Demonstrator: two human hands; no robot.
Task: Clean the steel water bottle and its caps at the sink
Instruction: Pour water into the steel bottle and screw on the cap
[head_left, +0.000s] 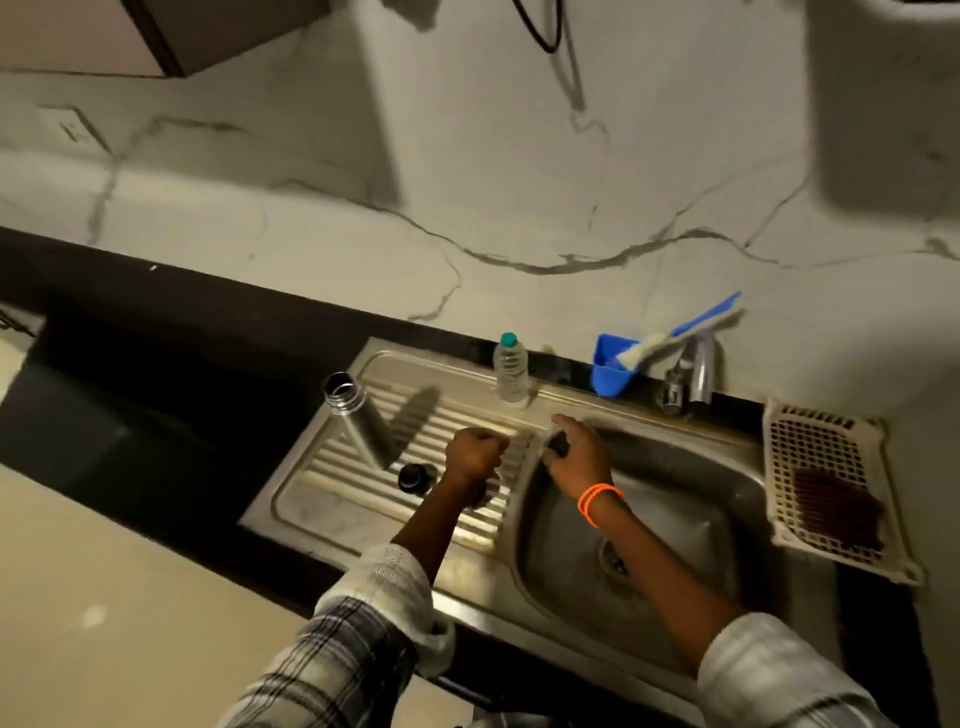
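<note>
The shiny steel bottle (361, 421) stands open on the ribbed steel draining board (332, 499), a round black cap (412, 477) beside it, probably waiting for washing, while the left hand (472, 453) is curled up and the right hand (574, 454) holds a dark thing I cannot name.

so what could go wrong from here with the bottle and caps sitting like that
1. The steel bottle stands open on the ribbed drainboard near its left edge; a bump from the left hand might tip it.
2. The dark cap beside that hand could get knocked or roll.
3. The right hand holds a dark item over the basin; it could slip.
</note>
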